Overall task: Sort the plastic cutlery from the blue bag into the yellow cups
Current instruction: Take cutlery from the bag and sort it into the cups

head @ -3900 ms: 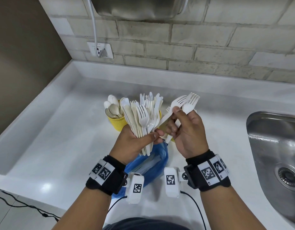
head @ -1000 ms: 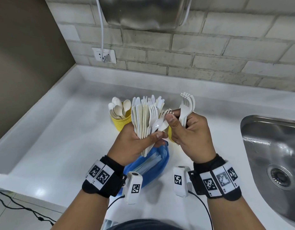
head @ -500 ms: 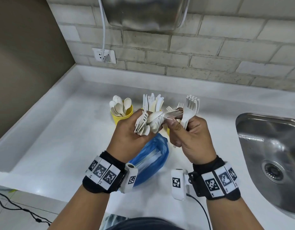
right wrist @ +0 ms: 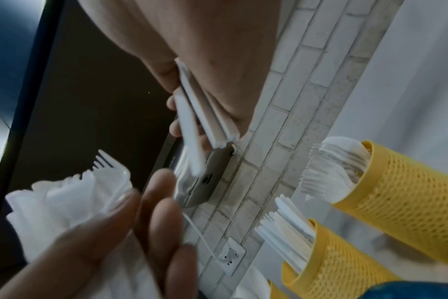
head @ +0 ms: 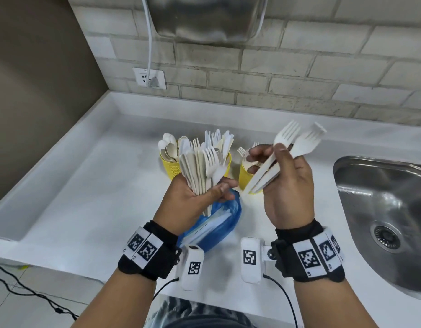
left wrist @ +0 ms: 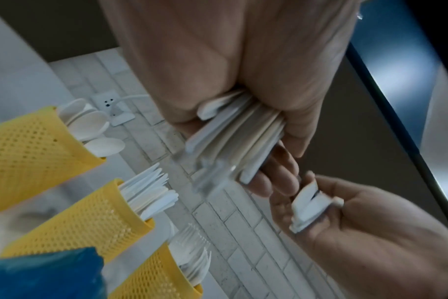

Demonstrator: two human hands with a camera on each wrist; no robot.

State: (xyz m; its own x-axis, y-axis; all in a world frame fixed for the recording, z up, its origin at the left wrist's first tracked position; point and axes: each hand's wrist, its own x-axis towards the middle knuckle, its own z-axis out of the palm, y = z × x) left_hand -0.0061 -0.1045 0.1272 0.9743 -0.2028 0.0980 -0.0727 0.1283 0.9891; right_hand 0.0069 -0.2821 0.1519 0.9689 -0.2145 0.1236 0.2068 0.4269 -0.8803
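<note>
My left hand (head: 195,200) grips a thick upright bundle of white forks and knives (head: 202,169) just above the blue bag (head: 216,223). My right hand (head: 275,159) holds a few white forks (head: 297,143), tines up and to the right, over the right yellow cup (head: 246,176), which has forks in it. The left yellow cup (head: 169,169) holds spoons and the middle cup (head: 228,162), behind the bundle, holds knives. The left wrist view shows the bundle's handles (left wrist: 233,137) in my fist. The fork handles (right wrist: 205,117) show in the right wrist view.
The white counter (head: 98,197) has a raised rim at the left and back. A steel sink (head: 382,209) lies at the right. On the brick wall hang a socket (head: 149,78) with a white cable and a metal appliance (head: 209,17).
My right hand has drawn apart from the left one, moving right with its forks fanned out. The left hand's bundle has turned back upright from its tilt.
</note>
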